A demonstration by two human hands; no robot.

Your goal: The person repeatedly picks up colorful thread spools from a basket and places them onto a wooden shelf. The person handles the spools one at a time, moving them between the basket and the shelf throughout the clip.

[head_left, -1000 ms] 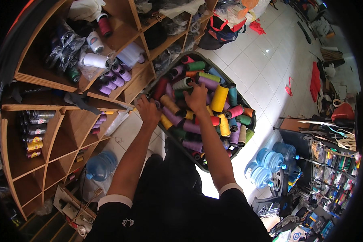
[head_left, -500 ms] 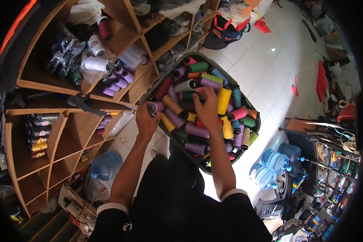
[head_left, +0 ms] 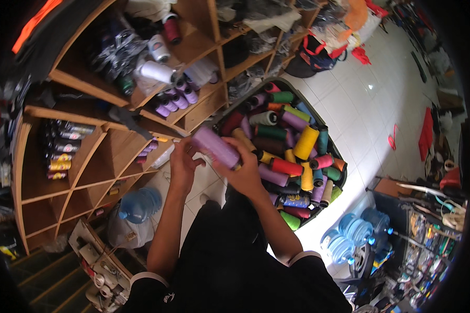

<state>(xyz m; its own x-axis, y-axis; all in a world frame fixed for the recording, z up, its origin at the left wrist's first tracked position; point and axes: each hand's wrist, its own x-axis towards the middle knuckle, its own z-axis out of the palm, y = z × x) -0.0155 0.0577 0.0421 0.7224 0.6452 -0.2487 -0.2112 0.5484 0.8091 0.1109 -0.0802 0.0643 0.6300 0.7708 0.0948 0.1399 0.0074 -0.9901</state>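
A purple thread spool point(head_left: 215, 146) is tilted above the near left side of the dark bin. My right hand point(head_left: 244, 176) is closed around its lower right end. My left hand point(head_left: 181, 169) is at the other end, its thumb and fingers apart; whether the fingertips touch the spool I cannot tell. Beneath and to the right, the bin point(head_left: 335, 140) is heaped with thread spools, among them a yellow spool point(head_left: 305, 143), a red spool point(head_left: 286, 167), a grey-white spool point(head_left: 263, 118) and a dark green spool point(head_left: 270, 132).
Wooden shelving point(head_left: 96, 161) runs along the left, with purple spools point(head_left: 178, 98) and wrapped cones in its compartments. Blue water jugs point(head_left: 341, 247) stand at the lower right, and another jug point(head_left: 141, 205) is by the shelves. A bag point(head_left: 318, 52) lies beyond the bin on the tiled floor.
My right hand has moved from the heap in the bin toward my left hand and now grips the purple spool. My left fingers have spread. The whole view has shifted.
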